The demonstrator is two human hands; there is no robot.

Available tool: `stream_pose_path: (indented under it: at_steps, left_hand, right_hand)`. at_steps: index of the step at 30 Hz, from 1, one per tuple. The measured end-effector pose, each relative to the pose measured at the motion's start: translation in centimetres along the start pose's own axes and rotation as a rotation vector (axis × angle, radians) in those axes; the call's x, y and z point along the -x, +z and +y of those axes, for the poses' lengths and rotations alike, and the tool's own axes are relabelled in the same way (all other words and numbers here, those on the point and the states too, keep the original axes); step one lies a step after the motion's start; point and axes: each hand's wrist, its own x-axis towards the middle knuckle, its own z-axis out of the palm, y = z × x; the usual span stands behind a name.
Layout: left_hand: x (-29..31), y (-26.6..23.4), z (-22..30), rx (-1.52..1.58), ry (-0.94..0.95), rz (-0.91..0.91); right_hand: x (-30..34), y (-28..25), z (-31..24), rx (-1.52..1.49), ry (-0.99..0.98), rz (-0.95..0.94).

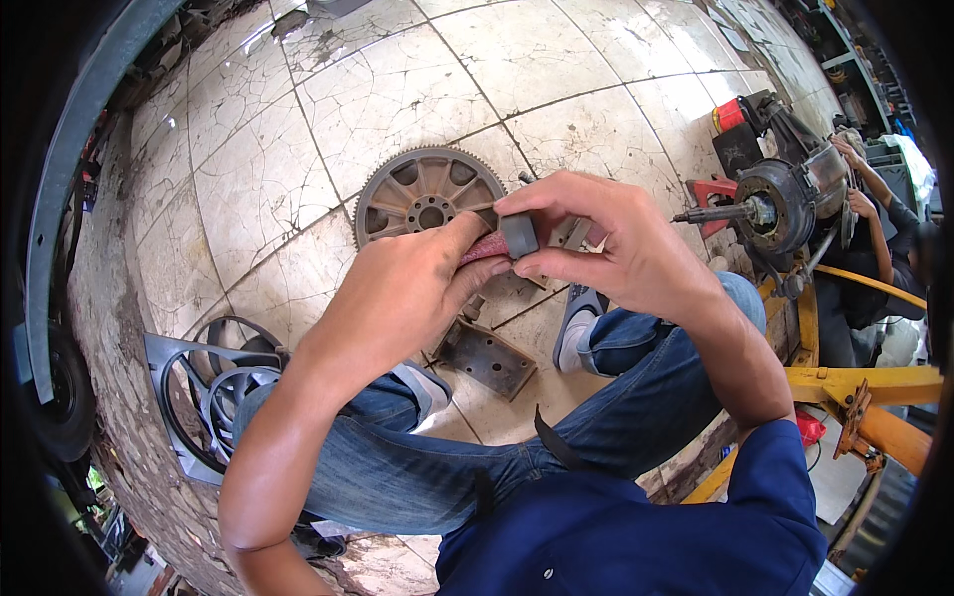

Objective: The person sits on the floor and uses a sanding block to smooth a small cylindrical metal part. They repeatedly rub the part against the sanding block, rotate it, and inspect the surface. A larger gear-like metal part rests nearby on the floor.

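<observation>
Grey piece (520, 236), short and round, up in the air between both hands, above the floor. Red strip (481, 248) right up against its left side, rough-looking; hard to tell, cloth or sandpaper. Right hand (621, 243) pinching the grey piece, fingertips above and thumb below. Left hand (397, 288) pinching the red strip, thumb and pointing finger close together, other fingers mostly hidden.

Could slip out, with only fingertips on the grey piece, after a hard pull or twist on the strip. Could then hit the hard tiles (368, 99) and chip, or roll away, being round. Could also scrape a finger, from holding so close to something rough.

Just past the hands, a big gear (447, 202) flat on the floor, with teeth along its rim. Nearer, a metal plate (487, 358) with holes, between the shoes (574, 330). Could stub a toe there, from a careless step so close to metal.

Farther out, by the left knee, a grey frame (164, 397) with curved bars. Off to the right, a dark drum (783, 187) with a shaft sticking out, and a yellow stand (855, 384). Beside the drum, another person's arm (874, 187).
</observation>
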Motion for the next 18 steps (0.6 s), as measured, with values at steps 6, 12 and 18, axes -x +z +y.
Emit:
stream_pose_path:
  at_steps: [6, 12, 18]
  left_hand:
    - [-0.1, 0.8, -0.2, -0.019, 0.053, 0.040]
    - [0.1, 1.0, -0.4, -0.049, 0.113, 0.090]
    - [0.3, 0.4, 0.1, -0.030, -0.001, 0.017]
  right_hand:
    - [0.6, -0.4, -0.6, -0.026, 0.203, -0.032]
    - [-0.1, 0.4, 0.1, 0.172, -0.176, 0.004]
    - [0.6, -0.3, -0.3, -0.062, 0.269, -0.095]
